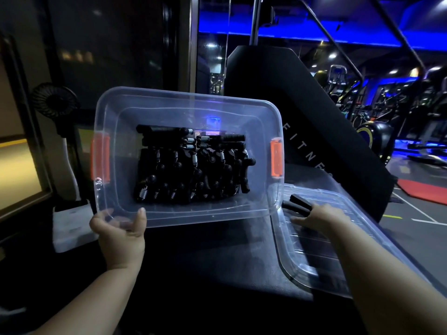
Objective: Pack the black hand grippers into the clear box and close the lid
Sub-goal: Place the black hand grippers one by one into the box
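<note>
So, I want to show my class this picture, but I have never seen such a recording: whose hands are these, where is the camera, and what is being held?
There is no machine: a person wears one camera on the head, looking down at their own hands. The left hand grips the near rim of the clear box, tipping it toward the camera; black hand grippers are packed inside. The clear lid lies on the dark surface at the right. One more black gripper lies on it, and the right hand touches it; a firm grip cannot be confirmed.
</note>
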